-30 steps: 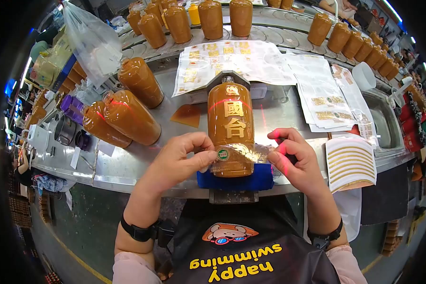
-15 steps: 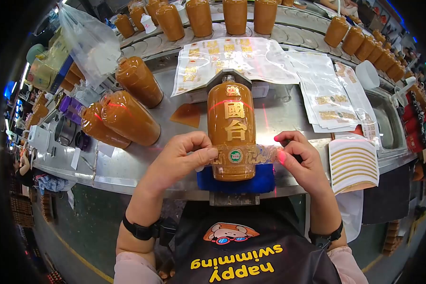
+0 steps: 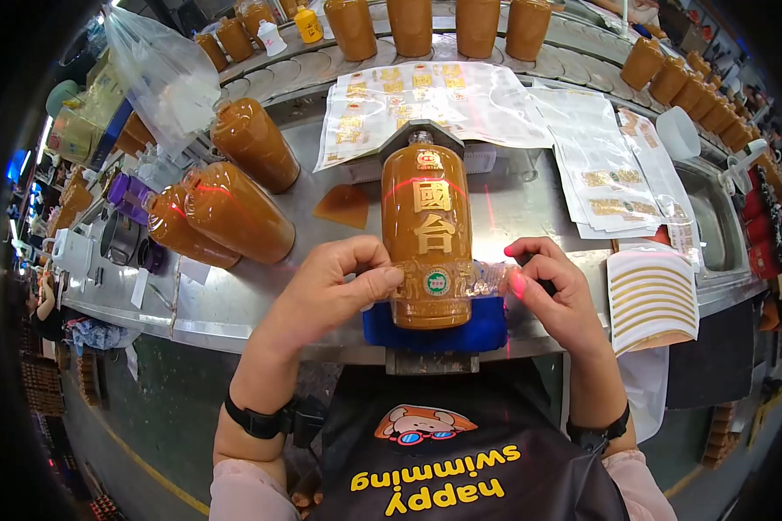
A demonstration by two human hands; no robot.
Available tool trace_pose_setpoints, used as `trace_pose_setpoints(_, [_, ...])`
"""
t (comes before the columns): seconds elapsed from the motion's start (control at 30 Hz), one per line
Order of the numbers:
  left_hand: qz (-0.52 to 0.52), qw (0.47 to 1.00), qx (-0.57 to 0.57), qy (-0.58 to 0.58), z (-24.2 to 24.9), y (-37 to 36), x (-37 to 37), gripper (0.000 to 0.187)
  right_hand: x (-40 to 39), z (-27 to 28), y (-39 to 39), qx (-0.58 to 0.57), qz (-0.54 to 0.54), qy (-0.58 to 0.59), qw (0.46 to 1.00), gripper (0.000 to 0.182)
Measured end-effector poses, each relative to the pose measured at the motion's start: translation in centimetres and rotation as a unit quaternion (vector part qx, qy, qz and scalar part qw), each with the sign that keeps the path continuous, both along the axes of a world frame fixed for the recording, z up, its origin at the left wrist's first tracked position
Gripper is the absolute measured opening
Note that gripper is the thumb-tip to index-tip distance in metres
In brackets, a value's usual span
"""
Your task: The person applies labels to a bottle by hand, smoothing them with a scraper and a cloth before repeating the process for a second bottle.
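Note:
A glossy brown bottle [image 3: 426, 226] with gold characters lies on its back in a cradle, its neck toward a dark angled holder [image 3: 423, 130]. Across its lower part stretches a clear label strip [image 3: 487, 280] with gold patterning and a round green emblem [image 3: 437, 281]. The fingers of my left hand [image 3: 343, 282] are closed at the strip's left end, against the bottle's side. My right hand [image 3: 552, 291] pinches the right end, held out beside the bottle. Red laser lines fall on the bottle and my right fingertips. A blue pad [image 3: 487, 328] lies beneath the bottle's base.
Several brown bottles [image 3: 239, 213] stand left on the metal table [image 3: 321, 174]. Label sheets [image 3: 374, 104] lie behind; more sheets [image 3: 608, 187] and curved gold strips [image 3: 653, 300] are right. A conveyor [image 3: 447, 48] carries bottles along the back. A sink [image 3: 717, 221] is at right.
The bottles on the conveyor have shifted right, and a yellow cap now shows there at upper left. The strip's green emblem sits slightly farther right and higher. Both hands stay almost in place.

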State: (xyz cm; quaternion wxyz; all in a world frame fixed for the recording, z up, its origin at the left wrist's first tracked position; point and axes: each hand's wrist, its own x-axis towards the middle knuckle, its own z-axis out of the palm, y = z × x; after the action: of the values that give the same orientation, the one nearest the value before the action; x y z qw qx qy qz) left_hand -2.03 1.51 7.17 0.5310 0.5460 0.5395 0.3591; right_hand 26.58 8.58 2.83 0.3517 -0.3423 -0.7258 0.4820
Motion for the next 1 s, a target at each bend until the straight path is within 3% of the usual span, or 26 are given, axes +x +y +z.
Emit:
trace_pose_setpoints(0.5, [0.005,1.0,-0.005,0.017,0.1,-0.1,0.1,0.021,-0.2,-0.3,0.0,-0.009,-0.004,0.0,1.0,0.016])
trace_pose_setpoints(0.8, [0.02,0.996,0.049,0.068,0.2,-0.1,0.5,0.024,0.2,-1.1,0.3,-0.001,0.005,-0.039,0.999,0.012])
trace_pose_setpoints(0.9, [0.02,0.996,0.044,0.072,0.3,-0.1,0.6,0.024,-0.5,0.1,0.6,0.042,-0.063,-0.07,0.995,0.023])
trace_pose_setpoints(0.93, [0.021,0.996,0.048,0.074,0.3,-0.1,0.6,0.024,-0.8,-0.1,0.8,0.07,-0.022,-0.035,0.997,0.04])
trace_pose_setpoints(1.0, [0.02,0.995,0.059,0.079,0.3,-0.1,0.6,0.023,-2.4,1.0,0.2,0.069,0.023,-0.021,0.997,0.049])
